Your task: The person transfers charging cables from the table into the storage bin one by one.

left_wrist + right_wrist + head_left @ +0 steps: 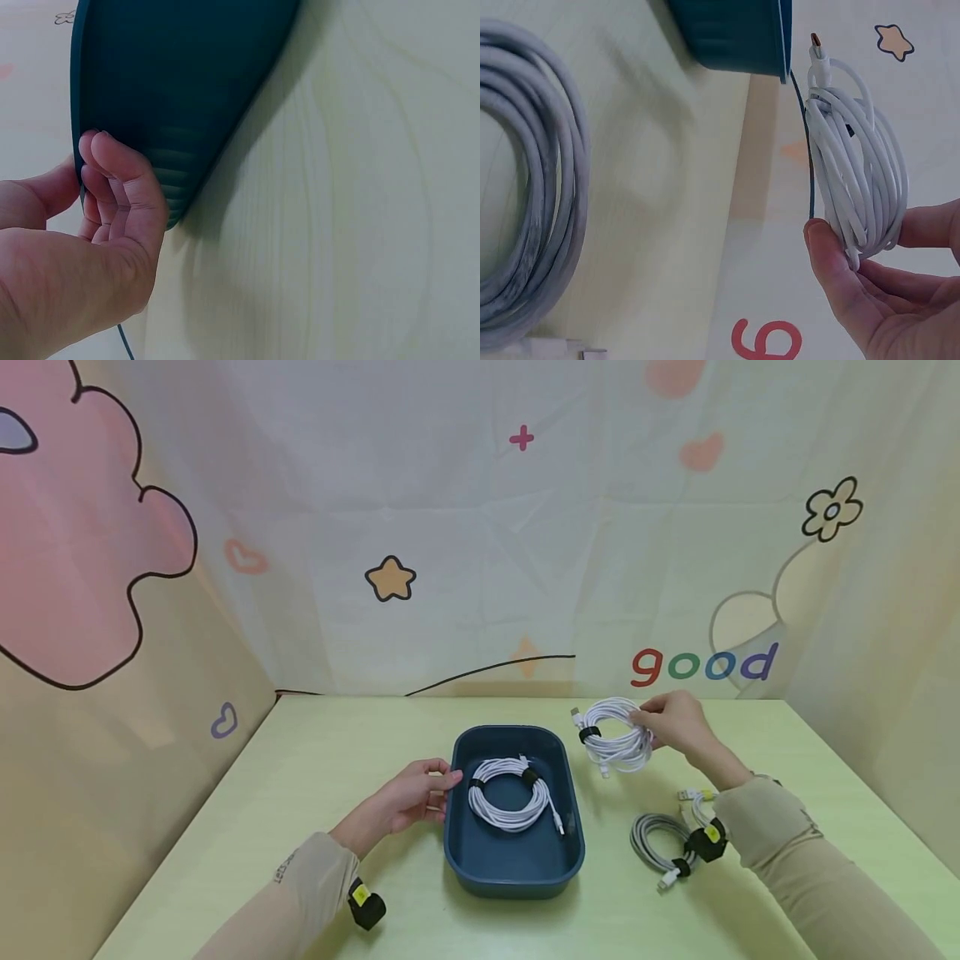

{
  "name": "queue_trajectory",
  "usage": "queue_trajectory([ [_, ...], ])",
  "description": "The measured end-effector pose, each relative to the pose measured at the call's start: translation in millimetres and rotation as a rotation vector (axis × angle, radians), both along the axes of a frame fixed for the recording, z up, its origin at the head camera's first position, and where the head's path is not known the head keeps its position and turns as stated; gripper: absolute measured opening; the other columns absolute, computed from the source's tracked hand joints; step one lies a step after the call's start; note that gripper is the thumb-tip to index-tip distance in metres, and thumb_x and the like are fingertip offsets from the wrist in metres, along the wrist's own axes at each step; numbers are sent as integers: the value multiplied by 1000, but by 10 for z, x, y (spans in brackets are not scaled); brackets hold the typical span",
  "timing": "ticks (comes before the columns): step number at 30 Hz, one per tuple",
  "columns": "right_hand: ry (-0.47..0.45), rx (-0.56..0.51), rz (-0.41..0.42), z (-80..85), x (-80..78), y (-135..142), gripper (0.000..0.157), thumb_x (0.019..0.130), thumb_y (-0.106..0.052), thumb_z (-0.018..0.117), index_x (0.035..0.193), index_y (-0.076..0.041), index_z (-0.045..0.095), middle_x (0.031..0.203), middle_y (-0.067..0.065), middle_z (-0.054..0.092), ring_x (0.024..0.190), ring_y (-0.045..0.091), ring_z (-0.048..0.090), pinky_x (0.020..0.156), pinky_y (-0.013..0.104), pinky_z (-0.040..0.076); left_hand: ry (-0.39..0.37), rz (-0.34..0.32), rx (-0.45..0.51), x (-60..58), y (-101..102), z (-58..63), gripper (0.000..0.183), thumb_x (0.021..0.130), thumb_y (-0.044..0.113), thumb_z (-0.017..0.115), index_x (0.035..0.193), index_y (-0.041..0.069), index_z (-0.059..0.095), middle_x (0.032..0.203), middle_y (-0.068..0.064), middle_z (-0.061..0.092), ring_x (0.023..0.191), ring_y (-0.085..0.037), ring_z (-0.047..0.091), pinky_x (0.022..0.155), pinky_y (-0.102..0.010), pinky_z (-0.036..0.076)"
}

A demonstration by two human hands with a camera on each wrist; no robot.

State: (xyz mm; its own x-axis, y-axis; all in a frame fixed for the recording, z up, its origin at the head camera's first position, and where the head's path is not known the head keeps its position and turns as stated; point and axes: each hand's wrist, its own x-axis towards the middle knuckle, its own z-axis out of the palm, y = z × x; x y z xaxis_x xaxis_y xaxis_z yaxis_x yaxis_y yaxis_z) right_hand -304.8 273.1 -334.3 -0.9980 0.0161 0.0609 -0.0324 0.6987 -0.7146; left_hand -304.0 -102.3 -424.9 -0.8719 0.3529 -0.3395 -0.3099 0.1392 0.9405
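Observation:
A dark blue plastic bin [517, 875] stands on the table, and a coiled white USB cable [501, 817] with black straps lies inside it. My left hand [412, 795] pinches the bin's left rim, thumb on the inner side and fingers against the outer wall, as the left wrist view also shows. Up and to the right of the bin, my right hand [678, 727] holds a second coiled white cable [617, 752] in the air by its right side. In the right wrist view, thumb and fingers grip this white coil [859, 165], with a USB-C plug at its top.
A coiled grey cable [651, 847] with a black strap lies on the table right of the bin. Beside it, partly under my right forearm, is another white cable [701, 810] with a yellow part. A patterned curtain [480, 568] hangs behind the table.

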Motion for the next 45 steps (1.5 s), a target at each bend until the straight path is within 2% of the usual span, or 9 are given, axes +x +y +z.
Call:
queue_trajectory([
  [10,-43,-27,27,51,49,-163,38,93,-17,60,115,14,61,98,22,65,61,8,60,63,29,58,-1,-3,-6,-2,1,1,11,99,22,55,94,12,51,77,-3,54,61,-15,53,56,-24,51],
  [18,-75,-31,56,93,82,-303,38,92,-18,62,116,12,61,96,19,65,63,10,59,66,31,58,-4,-1,-13,-5,4,13,11,99,22,54,95,12,50,78,-3,54,62,-15,54,57,-24,51],
  [24,-80,-33,83,103,108,-384,38,92,-18,63,117,10,62,95,18,65,64,12,59,62,25,57,-11,1,-8,3,1,27,12,98,22,55,95,12,50,77,-2,54,61,-15,54,56,-24,51],
  [45,-124,-49,203,45,197,-704,33,91,-16,63,116,7,64,102,19,68,67,12,59,65,32,58,-10,-24,29,23,-10,42,14,97,23,57,92,13,49,74,-1,53,59,-14,53,56,-24,50],
])
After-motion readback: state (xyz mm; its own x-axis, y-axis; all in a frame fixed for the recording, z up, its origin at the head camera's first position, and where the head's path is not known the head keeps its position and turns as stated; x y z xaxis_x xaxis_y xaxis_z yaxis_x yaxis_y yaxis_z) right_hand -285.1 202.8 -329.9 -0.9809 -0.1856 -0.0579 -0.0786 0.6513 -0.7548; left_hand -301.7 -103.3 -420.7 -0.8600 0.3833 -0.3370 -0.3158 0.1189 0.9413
